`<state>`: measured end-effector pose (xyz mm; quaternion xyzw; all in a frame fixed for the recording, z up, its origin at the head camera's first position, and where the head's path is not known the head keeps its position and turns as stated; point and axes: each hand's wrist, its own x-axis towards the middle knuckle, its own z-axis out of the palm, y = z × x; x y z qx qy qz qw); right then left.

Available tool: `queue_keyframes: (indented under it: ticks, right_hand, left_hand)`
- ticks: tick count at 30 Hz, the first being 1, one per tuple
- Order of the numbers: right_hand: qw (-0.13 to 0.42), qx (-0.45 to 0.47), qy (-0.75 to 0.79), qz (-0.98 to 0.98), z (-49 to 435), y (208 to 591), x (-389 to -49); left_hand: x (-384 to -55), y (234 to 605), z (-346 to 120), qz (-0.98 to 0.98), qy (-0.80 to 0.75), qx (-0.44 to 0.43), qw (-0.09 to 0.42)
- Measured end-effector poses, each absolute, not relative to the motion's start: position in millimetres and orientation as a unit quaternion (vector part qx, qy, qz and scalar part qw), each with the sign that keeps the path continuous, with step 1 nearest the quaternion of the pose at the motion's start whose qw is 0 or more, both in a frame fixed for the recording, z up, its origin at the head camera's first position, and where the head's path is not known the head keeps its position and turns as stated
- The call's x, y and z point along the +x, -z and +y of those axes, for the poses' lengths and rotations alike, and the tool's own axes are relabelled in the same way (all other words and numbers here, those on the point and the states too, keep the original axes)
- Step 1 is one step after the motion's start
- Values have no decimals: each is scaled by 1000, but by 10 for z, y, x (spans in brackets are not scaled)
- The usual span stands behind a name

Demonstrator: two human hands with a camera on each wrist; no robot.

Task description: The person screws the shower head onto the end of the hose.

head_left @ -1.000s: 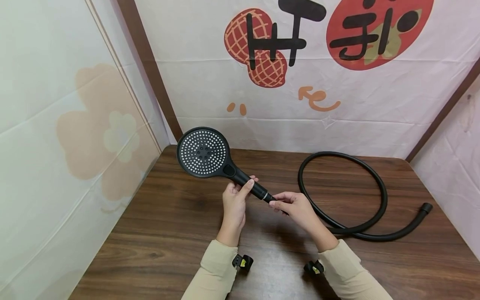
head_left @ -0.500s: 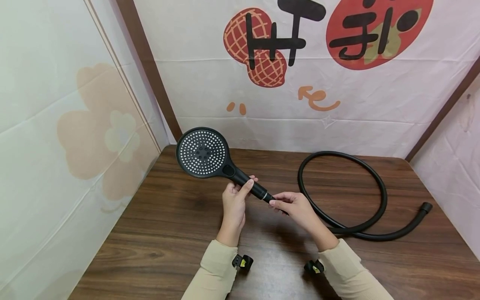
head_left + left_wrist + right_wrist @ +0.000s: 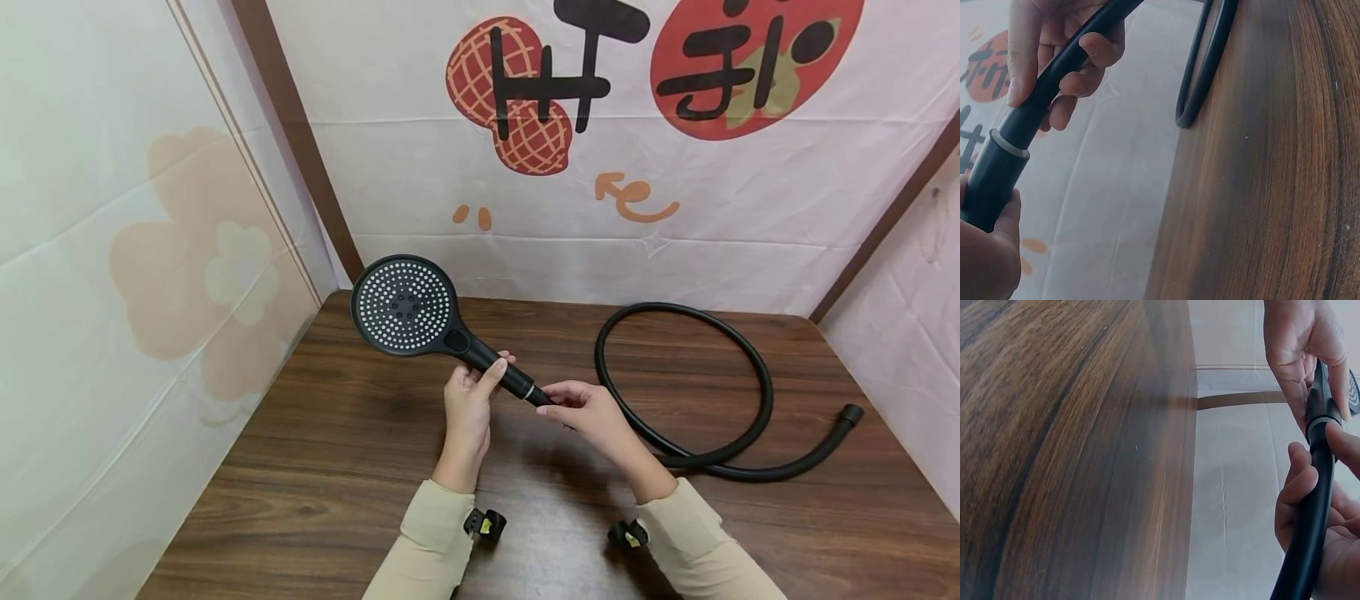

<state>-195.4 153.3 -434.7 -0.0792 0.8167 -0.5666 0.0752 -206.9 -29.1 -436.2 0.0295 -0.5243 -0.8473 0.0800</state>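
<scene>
A black shower head (image 3: 405,304) with a round face of pale nozzles is raised over the table, face toward the head camera. My left hand (image 3: 468,408) grips its handle (image 3: 994,181), thumb along the near side. At the handle's lower end, my right hand (image 3: 596,421) pinches the connector (image 3: 1020,125) of a black hose (image 3: 767,392). A thin pale ring (image 3: 1010,145) shows between handle and connector in the left wrist view. In the right wrist view, the hose's upper stretch (image 3: 1304,550) runs down across the right hand's fingers.
The hose lies in a wide loop on the brown wooden table (image 3: 300,467), right of my hands. Its free end (image 3: 851,415) points to the table's right side. A printed cloth (image 3: 405,167) hangs behind the table, with further cloth panels at the sides.
My right hand's thumb and fingertips have shifted slightly on the hose connector. The left hand and shower head stay nearly where they were.
</scene>
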Motion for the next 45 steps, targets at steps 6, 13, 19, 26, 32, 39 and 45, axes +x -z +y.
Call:
queue_keyframes:
  ticks: [6,13,19,26,32,39,45]
  right_hand:
    - [70,-85,567,816,1522,4360,-1956]
    - [69,-79,568,816,1519,4352,-1955]
    - [69,-84,567,816,1526,4349,-1965]
    - [79,-85,570,814,1533,4353,-1970]
    - [82,-96,566,814,1535,4358,-1972]
    - [84,-104,561,817,1539,4342,-1962]
    - [84,-89,564,817,1529,4349,-1959]
  left_hand:
    - [-2067,4361,-293,-526,846,29,80]
    - [-2066,4359,-293,-526,846,28,80]
    - [-2069,4355,-291,-525,847,25,79]
    - [-2071,4351,-290,-525,847,27,79]
    - [-2073,4354,-287,-522,849,27,83]
    - [-2070,4354,-288,-522,849,27,84]
    - [-2064,4347,-288,-522,849,28,80]
